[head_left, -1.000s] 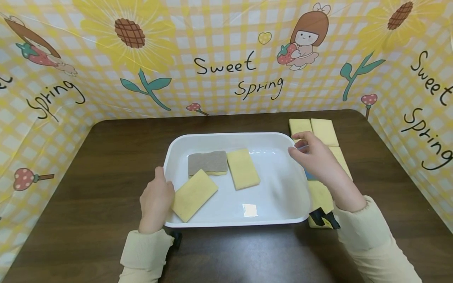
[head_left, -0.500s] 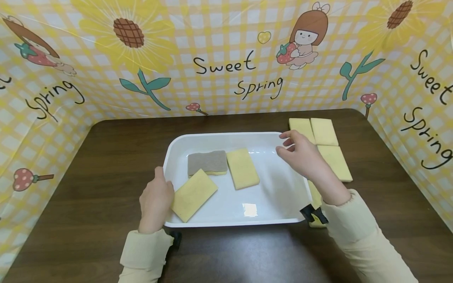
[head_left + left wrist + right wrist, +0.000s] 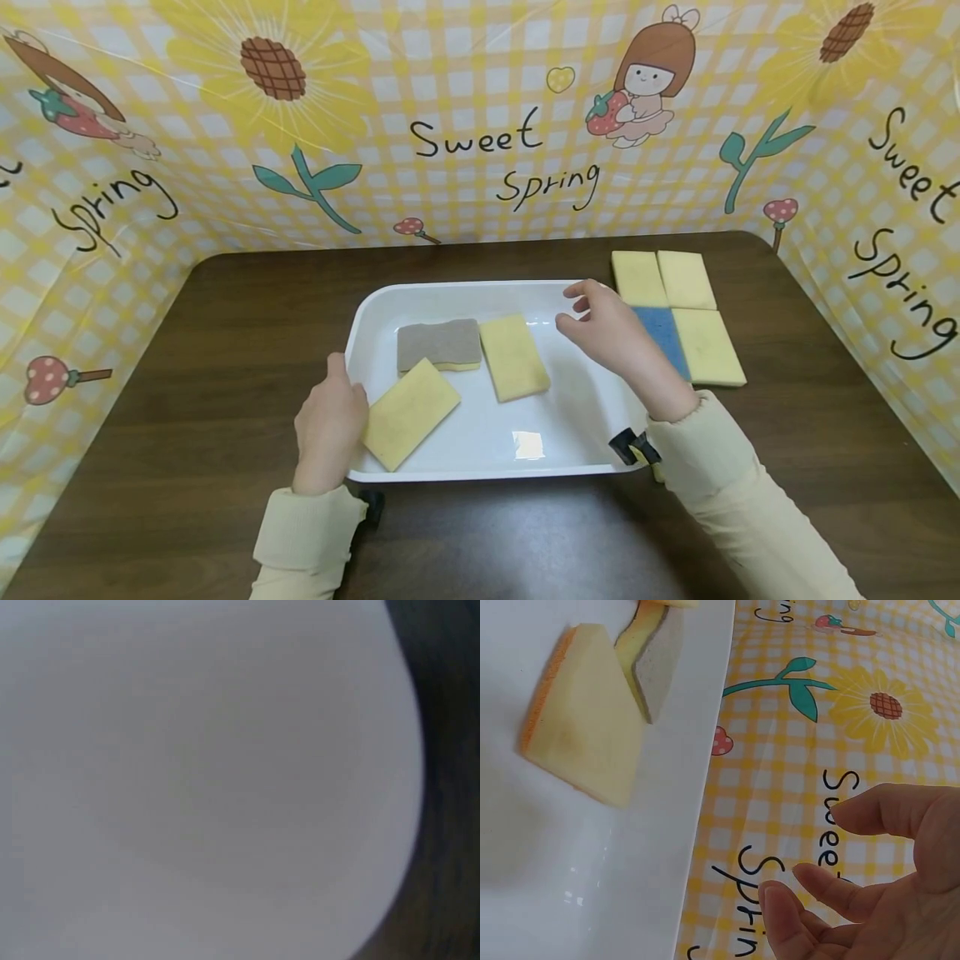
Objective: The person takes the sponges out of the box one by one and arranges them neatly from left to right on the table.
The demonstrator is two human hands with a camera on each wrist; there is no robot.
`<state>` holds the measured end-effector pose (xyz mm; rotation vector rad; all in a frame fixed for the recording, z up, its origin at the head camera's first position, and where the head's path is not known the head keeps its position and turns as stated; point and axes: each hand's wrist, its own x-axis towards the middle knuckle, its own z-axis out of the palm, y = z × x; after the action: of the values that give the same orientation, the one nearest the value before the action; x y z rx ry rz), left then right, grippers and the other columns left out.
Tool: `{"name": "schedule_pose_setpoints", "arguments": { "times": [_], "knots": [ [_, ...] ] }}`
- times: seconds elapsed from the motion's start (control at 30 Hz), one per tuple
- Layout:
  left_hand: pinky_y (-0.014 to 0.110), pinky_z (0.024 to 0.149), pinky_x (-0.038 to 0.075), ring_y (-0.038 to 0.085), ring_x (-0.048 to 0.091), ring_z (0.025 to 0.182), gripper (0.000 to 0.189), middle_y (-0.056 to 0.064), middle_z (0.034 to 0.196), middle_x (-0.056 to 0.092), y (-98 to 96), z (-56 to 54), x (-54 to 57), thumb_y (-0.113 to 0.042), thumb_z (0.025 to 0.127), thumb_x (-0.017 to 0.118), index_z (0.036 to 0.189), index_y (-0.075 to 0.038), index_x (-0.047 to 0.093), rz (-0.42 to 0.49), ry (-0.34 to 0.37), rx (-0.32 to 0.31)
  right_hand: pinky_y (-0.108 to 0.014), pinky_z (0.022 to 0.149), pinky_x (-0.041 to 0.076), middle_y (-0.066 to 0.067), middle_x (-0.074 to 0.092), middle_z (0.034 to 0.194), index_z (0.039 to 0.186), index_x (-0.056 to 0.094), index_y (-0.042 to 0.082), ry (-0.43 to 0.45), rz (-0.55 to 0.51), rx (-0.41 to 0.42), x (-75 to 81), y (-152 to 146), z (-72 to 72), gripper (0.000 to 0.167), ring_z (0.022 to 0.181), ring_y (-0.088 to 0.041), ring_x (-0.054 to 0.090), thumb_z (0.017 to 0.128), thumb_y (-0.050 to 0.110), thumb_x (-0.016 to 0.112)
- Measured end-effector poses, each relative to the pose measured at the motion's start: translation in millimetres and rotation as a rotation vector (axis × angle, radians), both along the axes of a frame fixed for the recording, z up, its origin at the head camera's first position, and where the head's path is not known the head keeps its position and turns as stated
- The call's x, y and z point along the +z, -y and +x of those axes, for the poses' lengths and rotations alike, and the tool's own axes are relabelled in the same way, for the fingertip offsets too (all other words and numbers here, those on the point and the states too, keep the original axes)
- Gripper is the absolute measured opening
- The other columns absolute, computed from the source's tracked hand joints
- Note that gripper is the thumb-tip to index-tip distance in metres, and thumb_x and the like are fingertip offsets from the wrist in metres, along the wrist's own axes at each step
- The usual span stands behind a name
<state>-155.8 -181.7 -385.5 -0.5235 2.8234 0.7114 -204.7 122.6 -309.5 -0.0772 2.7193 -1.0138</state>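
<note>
A white tray (image 3: 570, 433) lies on the table with three sponges inside. One sponge (image 3: 438, 343) shows its grey scouring side; two others, a yellow sponge (image 3: 514, 357) beside it and a yellow sponge (image 3: 412, 414) at the left, lie yellow side up. My left hand (image 3: 330, 429) grips the tray's left edge; its fingertips are hidden. Over the tray's right part hovers my right hand (image 3: 611, 337), thumb and fingers apart. In the right wrist view, that hand (image 3: 862, 877) has nothing between thumb and fingers. The left wrist view holds mostly a blurred white tray surface (image 3: 225, 772).
Right of the tray, several sponges lie side by side on the dark wooden table (image 3: 187, 400). Among them are a blue sponge (image 3: 662, 337) and a yellow sponge (image 3: 708, 346). A yellow checked cloth (image 3: 465, 83) rises behind the table and along its sides.
My right hand has moved left, from above the tray's right edge to over its inside, uncovering the blue sponge. My left hand, the tray and its sponges stay put.
</note>
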Motion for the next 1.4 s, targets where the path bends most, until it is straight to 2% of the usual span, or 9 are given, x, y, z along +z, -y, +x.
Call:
{"name": "schedule_pose_setpoints", "arguments": {
  "times": [0.43,0.87,1.07,1.4],
  "knots": [
    [0.032,0.048,0.038,0.028,0.055,0.063,0.045,0.030,0.097,0.062,-0.5,0.4,0.2,-0.015,0.098,0.038,0.139,0.002,0.026,0.002,0.010,0.006,-0.045,0.091,0.046,-0.024,0.050,0.133,0.136,0.042,0.001,0.043,0.035,0.019,-18.6,12.9,-16.2,0.050,0.111,-0.034,0.054,0.092,0.023,0.052],
    [0.032,0.048,0.038,0.029,0.056,0.064,0.045,0.031,0.102,0.062,0.0,0.4,-0.3,-0.015,0.098,0.039,0.139,0.001,0.026,0.006,0.001,0.013,-0.044,0.093,0.046,-0.026,0.052,0.131,0.135,0.042,-0.003,0.088,0.045,0.029,-34.7,23.2,-22.7,0.051,0.114,-0.035,0.054,0.090,0.019,0.055],
    [0.033,0.048,0.037,0.028,0.055,0.063,0.044,0.031,0.100,0.062,0.4,0.5,-1.1,-0.014,0.098,0.039,0.137,0.002,0.028,0.001,-0.016,0.010,-0.043,0.093,0.045,-0.025,0.052,0.129,0.133,0.042,-0.003,0.099,0.079,0.030,-46.2,27.2,-26.8,0.052,0.114,-0.034,0.053,0.087,0.019,0.056],
    [0.032,0.048,0.037,0.028,0.054,0.062,0.045,0.029,0.096,0.062,-0.7,0.2,0.4,-0.014,0.099,0.039,0.139,0.002,0.026,0.006,-0.001,0.014,-0.044,0.097,0.043,-0.025,0.049,0.132,0.134,0.041,-0.002,0.159,0.099,0.016,-55.2,30.0,-26.4,0.055,0.115,-0.034,0.052,0.087,0.020,0.057]
  ]
}}
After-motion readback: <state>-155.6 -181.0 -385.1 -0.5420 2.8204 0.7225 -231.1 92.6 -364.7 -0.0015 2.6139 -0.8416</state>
